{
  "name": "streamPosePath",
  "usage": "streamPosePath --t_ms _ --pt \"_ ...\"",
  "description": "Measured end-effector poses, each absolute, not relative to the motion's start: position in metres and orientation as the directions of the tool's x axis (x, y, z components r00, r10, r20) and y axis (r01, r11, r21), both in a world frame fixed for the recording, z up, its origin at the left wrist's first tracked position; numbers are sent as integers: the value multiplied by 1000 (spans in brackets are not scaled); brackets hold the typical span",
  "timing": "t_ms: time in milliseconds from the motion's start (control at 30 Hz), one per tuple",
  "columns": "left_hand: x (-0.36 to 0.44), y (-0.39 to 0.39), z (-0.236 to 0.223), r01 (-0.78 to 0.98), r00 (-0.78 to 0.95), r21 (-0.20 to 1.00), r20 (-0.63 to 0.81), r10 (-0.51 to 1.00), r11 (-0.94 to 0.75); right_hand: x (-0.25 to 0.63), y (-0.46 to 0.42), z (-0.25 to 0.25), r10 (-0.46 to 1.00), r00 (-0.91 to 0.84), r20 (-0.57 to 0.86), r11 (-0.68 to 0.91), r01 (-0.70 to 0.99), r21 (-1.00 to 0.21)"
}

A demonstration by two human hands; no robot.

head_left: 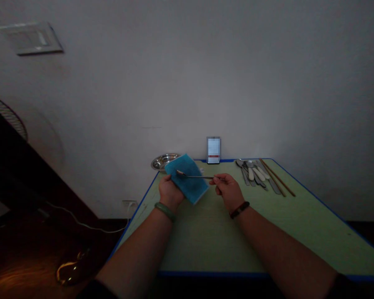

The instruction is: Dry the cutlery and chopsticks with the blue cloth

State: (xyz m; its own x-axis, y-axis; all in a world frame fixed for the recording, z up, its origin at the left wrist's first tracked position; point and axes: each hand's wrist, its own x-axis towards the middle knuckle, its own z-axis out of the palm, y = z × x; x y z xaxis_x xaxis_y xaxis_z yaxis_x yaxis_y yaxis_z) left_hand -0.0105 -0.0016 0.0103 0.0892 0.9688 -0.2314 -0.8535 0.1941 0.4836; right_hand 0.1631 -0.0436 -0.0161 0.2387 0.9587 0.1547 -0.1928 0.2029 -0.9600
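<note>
My left hand (171, 192) holds up a blue cloth (191, 189), its thumb at the near left edge and the other fingers hidden behind the cloth. Across the front of the cloth lies a metal spoon (194, 177), its bowl end near the cloth's left side. The spoon's handle end is pinched between the fingertips of my right hand (228, 192). Both hands are above the middle of the green table (211, 245). Behind the cloth, a shiny metal bowl (165, 161) is partly hidden.
A phone (213, 150) stands upright at the table's back edge against the wall. Several spoons and knives (255, 173) lie at the back right, beside wooden chopsticks (277, 177). A white cable (90, 227) runs to a wall socket on the left, near a fan (8, 114).
</note>
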Motion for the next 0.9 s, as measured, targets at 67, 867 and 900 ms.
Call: streamPosePath --t_ms 67,867,900 --pt "-11 -1 11 -864 80 467 -242 967 188 162 -44 -16 965 221 141 186 -201 -962" --pt "-12 -4 21 -858 -36 504 -248 968 97 170 -44 -22 997 68 -30 -52 352 -934" --pt "-12 -3 19 -860 -34 501 -241 970 95 170 -44 -22 996 83 -22 -51 356 -933"
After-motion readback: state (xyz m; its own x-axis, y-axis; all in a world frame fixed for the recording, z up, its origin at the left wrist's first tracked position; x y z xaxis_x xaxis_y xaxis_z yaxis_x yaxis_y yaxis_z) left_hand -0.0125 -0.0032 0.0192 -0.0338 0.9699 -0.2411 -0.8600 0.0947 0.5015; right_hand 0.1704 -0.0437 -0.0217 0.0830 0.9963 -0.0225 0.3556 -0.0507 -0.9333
